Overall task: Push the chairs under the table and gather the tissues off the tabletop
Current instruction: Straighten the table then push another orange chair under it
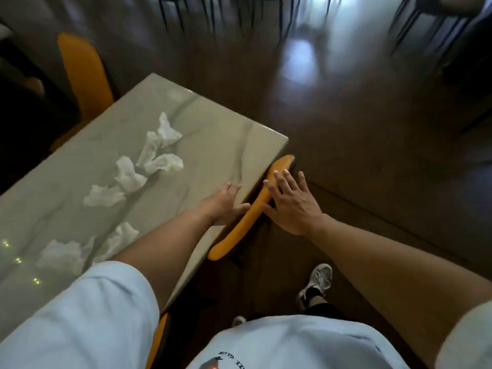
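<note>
An orange chair (239, 230) stands pushed in against the near right edge of the marble table (213, 123), only its backrest top showing. My left hand (225, 203) lies flat where the table edge meets the backrest, fingers apart. My right hand (291, 201) rests spread on the outer side of the backrest. Several crumpled white tissues (159, 153) lie scattered along the tabletop, with more near my left sleeve (66, 254).
A second orange chair (85, 75) stands at the table's far side. Another orange chair edge (159, 336) shows beside my body. Dark chair legs (218, 14) stand on the glossy wooden floor at the back. My shoe (316, 286) is below.
</note>
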### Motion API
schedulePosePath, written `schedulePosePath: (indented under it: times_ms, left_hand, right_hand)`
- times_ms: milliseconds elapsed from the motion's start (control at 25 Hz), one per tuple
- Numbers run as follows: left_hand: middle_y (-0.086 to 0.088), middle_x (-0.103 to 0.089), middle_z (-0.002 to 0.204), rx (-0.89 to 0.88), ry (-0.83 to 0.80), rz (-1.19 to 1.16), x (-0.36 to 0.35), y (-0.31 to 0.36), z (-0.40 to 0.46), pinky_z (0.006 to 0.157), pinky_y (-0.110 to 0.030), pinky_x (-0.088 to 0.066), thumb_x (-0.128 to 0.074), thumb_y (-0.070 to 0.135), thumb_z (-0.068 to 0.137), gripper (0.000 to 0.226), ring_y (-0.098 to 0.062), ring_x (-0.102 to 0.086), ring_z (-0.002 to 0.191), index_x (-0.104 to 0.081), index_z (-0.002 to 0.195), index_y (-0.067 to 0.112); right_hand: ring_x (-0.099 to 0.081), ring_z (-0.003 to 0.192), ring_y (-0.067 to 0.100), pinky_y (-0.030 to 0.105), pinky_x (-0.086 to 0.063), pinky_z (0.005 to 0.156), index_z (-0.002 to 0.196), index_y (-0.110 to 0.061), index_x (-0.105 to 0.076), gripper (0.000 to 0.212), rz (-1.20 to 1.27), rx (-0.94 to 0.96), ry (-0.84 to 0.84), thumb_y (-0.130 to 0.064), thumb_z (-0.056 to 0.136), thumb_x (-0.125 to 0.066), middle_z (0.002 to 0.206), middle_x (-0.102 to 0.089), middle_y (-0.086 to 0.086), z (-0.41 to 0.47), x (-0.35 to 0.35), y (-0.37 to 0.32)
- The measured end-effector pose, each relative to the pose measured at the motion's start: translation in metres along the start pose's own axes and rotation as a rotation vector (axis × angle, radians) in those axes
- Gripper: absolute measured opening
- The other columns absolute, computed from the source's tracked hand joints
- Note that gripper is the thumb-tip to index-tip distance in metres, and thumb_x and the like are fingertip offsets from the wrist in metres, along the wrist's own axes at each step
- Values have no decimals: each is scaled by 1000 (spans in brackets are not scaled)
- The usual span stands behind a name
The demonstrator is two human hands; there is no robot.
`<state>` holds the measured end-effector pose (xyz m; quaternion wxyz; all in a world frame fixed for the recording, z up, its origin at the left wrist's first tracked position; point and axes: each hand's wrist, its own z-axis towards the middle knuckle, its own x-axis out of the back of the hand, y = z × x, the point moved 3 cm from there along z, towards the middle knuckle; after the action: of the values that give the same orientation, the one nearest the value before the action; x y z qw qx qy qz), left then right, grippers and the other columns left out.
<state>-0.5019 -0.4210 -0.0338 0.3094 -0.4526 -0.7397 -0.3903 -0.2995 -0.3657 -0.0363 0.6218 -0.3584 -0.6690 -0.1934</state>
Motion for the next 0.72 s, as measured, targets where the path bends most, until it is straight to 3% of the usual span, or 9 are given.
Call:
schedulePosePath:
  times_ms: [160, 360, 720]
  left_hand:
    - [-9, -17, 167, -63, 55, 97, 32, 104, 81, 119, -47, -23, -52, 63, 95, 86, -29, -18, 152, -14, 160, 22]
    - [-10, -3, 169, -204, 129, 266, 58, 222, 166, 122, -49, -16, -46, 66, 96, 86, -29, -3, 155, -8, 161, 25]
    - [-13, 12, 168, -182, 118, 300, 55, 288, 321, 121, -59, -1, -26, 81, 90, 94, -33, 11, 154, 14, 158, 29]
  right_hand:
    - [12, 154, 29, 56, 10, 122, 161, -27, -14, 81, 28, -118, 23, -73, 95, -13, 170, -1, 8, 8, 24, 119]
    - [15, 154, 29, 57, 13, 121, 162, -29, -6, 83, 2, -229, 1, -74, 93, -8, 170, 5, 8, 21, 58, 259]
    - [23, 151, 31, 59, 15, 119, 160, -33, 6, 82, 41, -371, -137, -77, 93, -10, 168, 19, 6, 84, 54, 397]
